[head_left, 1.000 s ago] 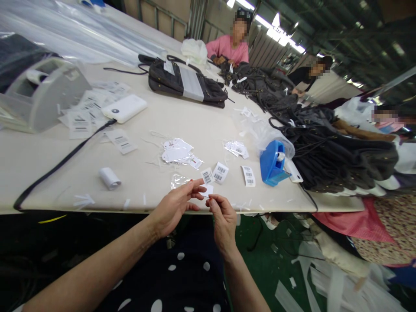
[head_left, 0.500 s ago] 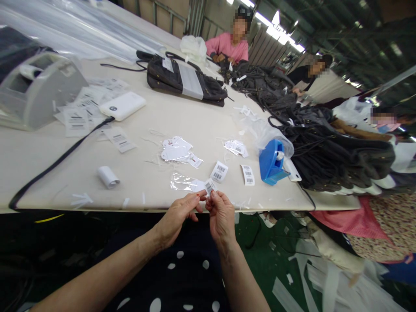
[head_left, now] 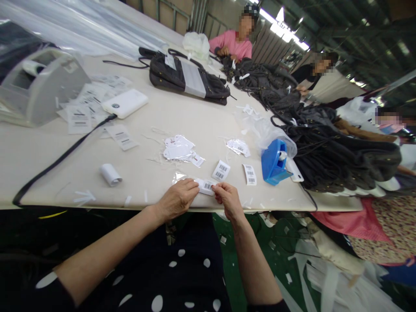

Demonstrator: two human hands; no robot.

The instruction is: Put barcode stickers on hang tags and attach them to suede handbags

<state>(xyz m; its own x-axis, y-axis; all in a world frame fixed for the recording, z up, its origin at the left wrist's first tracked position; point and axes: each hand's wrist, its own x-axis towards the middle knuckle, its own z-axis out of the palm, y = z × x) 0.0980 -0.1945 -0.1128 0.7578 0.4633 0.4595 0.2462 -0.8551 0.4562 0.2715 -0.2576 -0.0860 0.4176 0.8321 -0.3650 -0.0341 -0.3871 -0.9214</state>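
At the table's front edge, my right hand (head_left: 229, 200) pinches the right end of a small white barcode sticker (head_left: 208, 186) between thumb and forefinger. The sticker lies over a white hang tag (head_left: 201, 192). My left hand (head_left: 182, 197) has its fingers drawn together on the tag's left end, holding it at the tabletop. Under and behind those fingers, a clear plastic sleeve (head_left: 178, 177) shows in part. Just beyond my right hand lie a curled sheet of barcode stickers (head_left: 221, 170) and a flat strip of stickers (head_left: 250, 175).
A blue tape dispenser (head_left: 274, 162) stands on the right, near piled black bags (head_left: 351, 151). Hang tags (head_left: 178, 147) lie mid-table. Leftward are a white power bank (head_left: 125, 104), its black cable and a grey dispenser (head_left: 42, 86). Two people work across the table.
My hands have come forward onto the table edge. The barcode sticker, held up between my fingers before, is now down on the hang tag. My left hand has turned palm down.
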